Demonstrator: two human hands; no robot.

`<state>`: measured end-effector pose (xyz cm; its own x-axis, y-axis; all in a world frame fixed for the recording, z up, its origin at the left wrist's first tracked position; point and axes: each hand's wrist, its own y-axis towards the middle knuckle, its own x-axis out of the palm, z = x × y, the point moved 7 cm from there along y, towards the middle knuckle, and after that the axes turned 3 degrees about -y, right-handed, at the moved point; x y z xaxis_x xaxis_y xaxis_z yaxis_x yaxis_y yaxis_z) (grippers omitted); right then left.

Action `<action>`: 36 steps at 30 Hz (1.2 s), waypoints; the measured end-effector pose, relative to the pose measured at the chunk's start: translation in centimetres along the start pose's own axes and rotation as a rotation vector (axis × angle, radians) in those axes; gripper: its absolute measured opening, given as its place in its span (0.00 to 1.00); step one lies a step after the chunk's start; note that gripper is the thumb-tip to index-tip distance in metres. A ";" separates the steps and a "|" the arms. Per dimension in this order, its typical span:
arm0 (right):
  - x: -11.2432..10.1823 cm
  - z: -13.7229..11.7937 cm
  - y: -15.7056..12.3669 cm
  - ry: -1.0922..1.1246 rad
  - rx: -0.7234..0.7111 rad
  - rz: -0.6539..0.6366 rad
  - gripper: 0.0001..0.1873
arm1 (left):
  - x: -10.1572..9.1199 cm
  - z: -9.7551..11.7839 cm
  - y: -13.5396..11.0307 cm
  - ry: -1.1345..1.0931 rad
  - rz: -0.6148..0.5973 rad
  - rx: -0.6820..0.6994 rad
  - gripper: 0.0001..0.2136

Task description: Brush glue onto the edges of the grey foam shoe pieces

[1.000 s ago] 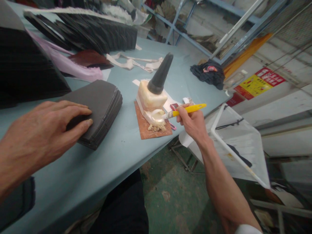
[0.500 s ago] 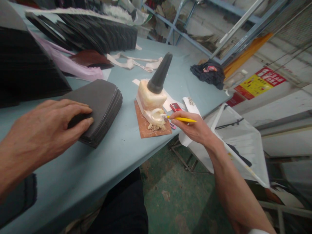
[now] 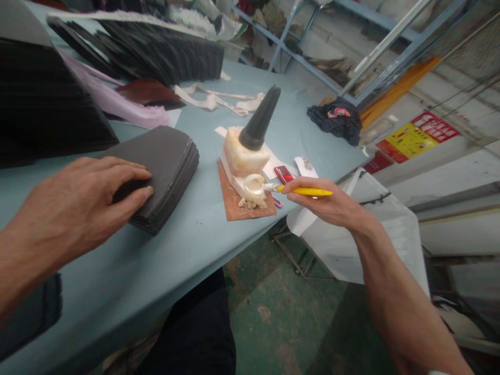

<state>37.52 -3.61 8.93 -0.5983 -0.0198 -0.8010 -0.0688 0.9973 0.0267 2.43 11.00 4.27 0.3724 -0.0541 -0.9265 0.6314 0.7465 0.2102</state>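
My left hand rests on a stack of dark grey sheets with rounded corners. Its thumb and index finger lie apart on the top sheet; the other fingers are partly hidden. My right hand pinches a yellow-handled brush. The brush's whitish tip reaches the open mouth of a cream-coloured pot, crusted with what looks like dried glue. A black cone-shaped piece stands tilted on top of the pot. Beneath the pot lies a brown board, with crumbly residue near the mouth.
Dark stacked pieces and pink cloth lie at the back left. Pale straps, a red box-like item and dark crumpled cloth are on the table. A white-topped stand is right of the table edge.
My right hand has drawn the brush slightly to the right, its tip now at the near-right rim of the pot's mouth. My left hand stays on the stack.
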 end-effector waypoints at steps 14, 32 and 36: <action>-0.2 0.8 -1.5 -0.036 0.089 0.008 0.23 | -0.6 1.4 -0.3 -0.056 -0.035 0.003 0.24; 11.1 -7.2 2.8 0.789 0.049 0.631 0.20 | -0.8 0.2 -0.3 -0.071 -0.033 0.136 0.22; 12.6 -8.4 3.9 0.849 0.071 0.635 0.20 | -0.9 -0.1 -0.1 -0.109 -0.044 0.149 0.20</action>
<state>23.03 -0.60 3.98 -0.8713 0.4899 0.0279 0.4820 0.8438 0.2361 1.93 11.04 5.06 0.4087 -0.1626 -0.8981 0.7394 0.6359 0.2213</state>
